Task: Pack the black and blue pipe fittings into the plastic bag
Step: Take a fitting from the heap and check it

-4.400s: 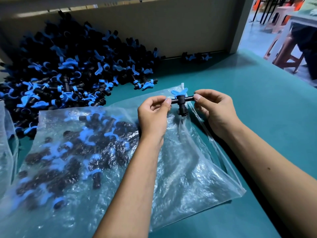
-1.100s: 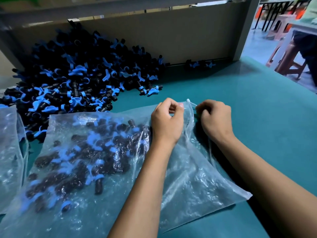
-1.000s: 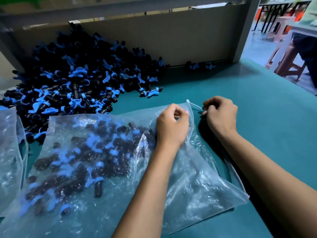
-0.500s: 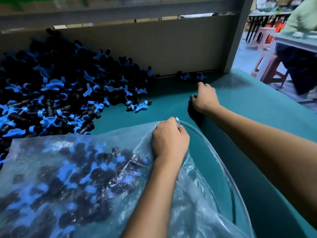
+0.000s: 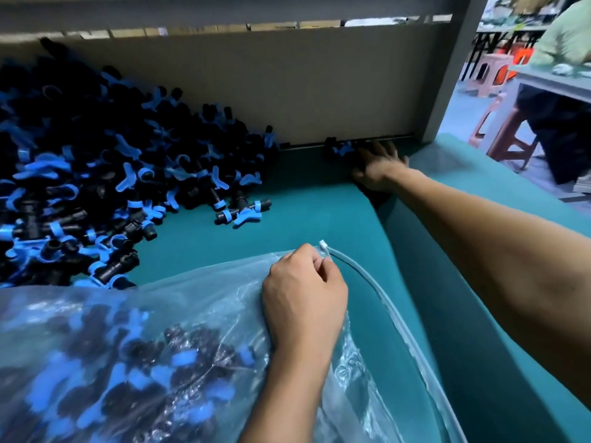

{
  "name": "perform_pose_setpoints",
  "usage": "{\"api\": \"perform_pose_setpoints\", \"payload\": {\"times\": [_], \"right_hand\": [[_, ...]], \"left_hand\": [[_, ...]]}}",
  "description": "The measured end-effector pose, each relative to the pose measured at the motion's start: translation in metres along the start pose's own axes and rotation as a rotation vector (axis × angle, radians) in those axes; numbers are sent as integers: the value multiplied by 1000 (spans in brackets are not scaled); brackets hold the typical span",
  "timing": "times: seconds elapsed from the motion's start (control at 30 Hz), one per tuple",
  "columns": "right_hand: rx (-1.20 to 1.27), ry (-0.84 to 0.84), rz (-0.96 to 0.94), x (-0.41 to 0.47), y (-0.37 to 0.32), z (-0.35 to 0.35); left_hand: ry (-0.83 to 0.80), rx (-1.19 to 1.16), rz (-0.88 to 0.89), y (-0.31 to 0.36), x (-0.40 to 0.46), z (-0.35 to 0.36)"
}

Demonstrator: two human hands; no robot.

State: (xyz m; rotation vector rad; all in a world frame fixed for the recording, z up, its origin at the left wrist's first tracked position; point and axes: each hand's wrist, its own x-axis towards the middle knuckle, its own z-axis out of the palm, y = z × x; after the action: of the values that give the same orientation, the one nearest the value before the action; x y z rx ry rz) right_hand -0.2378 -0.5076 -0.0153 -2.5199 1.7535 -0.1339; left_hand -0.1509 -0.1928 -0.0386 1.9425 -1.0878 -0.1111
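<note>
No writing or brand can be read on anything here. The left hand point(image 5: 303, 295) has a curled grip on the open edge of the plastic bag point(image 5: 179, 314), pinching it near the white zip strip point(image 5: 377, 289), which curves away to the right. The bag lies on the teal worktop point(image 5: 313, 219), partly filled with black and blue pipe fittings point(image 5: 179, 362) seen blurred through the plastic. Half a second ago the right hand point(image 5: 380, 167) was a loose fist out on the worktop; now it has reached farther, to the foot of the grey back panel point(image 5: 319, 91), fingers spread and flat beside the small stray fittings point(image 5: 340, 148) lying there. Its grip looks open, with nothing held. The large heap of loose fittings point(image 5: 105, 174) sits at the left, each a black tube piece with blue wing-shaped handles; one fitting point(image 5: 243, 214) lies apart at the heap's edge.
</note>
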Motion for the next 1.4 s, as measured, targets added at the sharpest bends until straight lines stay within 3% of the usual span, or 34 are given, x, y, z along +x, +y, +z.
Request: {"api": "perform_pose_setpoints", "payload": {"times": [0.37,0.47,0.6,0.73,0.87,1.0,1.2,1.4], "right_hand": [[20,303,-217,-92,-41,8],[86,291,-258,-138,-57,4],[416,356,-147,-196,-67,-6],[849,504,-10,-247,-73,-8],[1573,266,17,-285,-79,-6],[1667,122,-20,-309,-78,7],[1761,76,-30,-308,-69,14],[1803,36,-27,-305,-69,15]], "left_hand": [[-30,-24,-55,1,-2,-6],[-35,-68,-82,-1,-3,-8],[-87,-109,-111,2,-7,-16],[-168,-362,-163,-1,-22,-32],[-189,-451,-63,-15,-38,-43],[-149,-534,-12,-25,-53,-53],[-184,-598,97,-31,-55,-60],[-270,-750,35,-32,-55,-59]]}}
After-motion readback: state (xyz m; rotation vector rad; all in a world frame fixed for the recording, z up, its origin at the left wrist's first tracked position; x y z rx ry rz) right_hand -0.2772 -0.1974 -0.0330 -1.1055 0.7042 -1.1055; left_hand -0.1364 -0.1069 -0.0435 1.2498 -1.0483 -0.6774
